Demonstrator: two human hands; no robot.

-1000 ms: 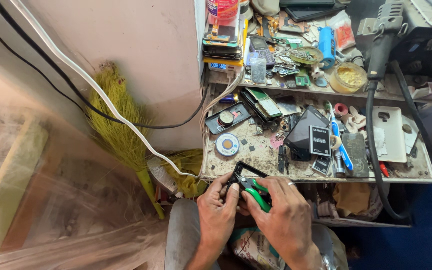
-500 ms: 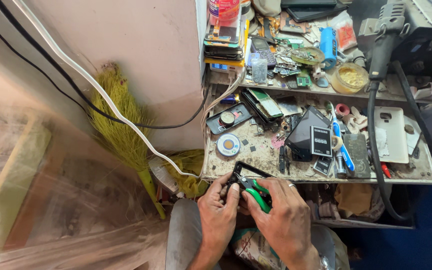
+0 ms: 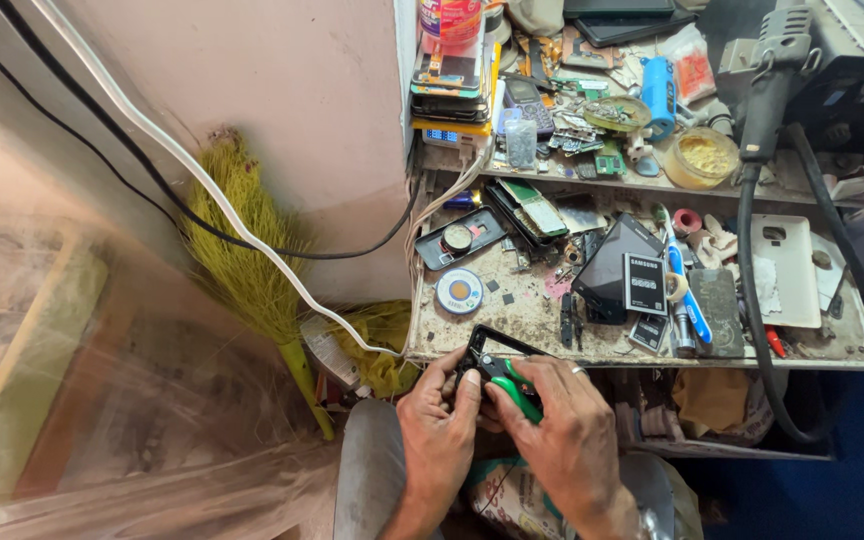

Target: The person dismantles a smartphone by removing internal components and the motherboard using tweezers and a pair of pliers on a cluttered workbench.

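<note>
Both my hands, left (image 3: 439, 425) and right (image 3: 564, 432), have fingers clamped round a black phone frame (image 3: 487, 352) and green-handled tool (image 3: 515, 390), its tip hidden; cluttered tabletop (image 3: 532, 310) just ahead.

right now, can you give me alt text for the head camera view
Both bare hands, left hand and right hand, hold a small black phone frame and a green-handled tool at the edge of a cluttered, grimy workbench strewn with phone parts. A yellow-green straw broom leans against the wall at left.
</note>
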